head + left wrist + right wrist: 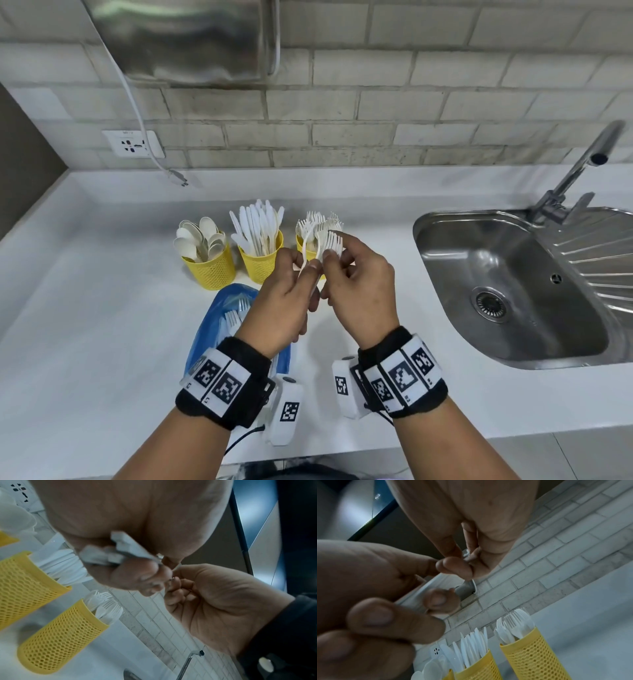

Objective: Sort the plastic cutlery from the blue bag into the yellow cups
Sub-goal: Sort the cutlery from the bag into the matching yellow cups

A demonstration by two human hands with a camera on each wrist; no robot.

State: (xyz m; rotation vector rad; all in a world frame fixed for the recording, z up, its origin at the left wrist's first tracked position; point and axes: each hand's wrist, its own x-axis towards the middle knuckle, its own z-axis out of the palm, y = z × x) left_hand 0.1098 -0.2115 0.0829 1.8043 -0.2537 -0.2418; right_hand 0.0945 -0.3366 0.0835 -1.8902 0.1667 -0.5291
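Note:
My left hand (310,270) and right hand (329,255) meet above the counter, just in front of the fork cup (303,248). Between them is a small bunch of white plastic forks (330,241), tines up. The left hand grips the handles (123,550); the right thumb and forefinger pinch the bunch just below the heads. Three yellow mesh cups stand in a row: spoons (210,265), knives (260,262), and forks at the right (63,639) (530,654). The blue bag (222,308) lies under my left wrist with more forks (234,320) showing inside.
A steel sink (507,287) with a tap (582,164) takes up the right of the white counter (102,325). A wall socket (133,144) and a loose cable end (178,178) sit at the back left, below a metal box (191,41) on the brick wall.

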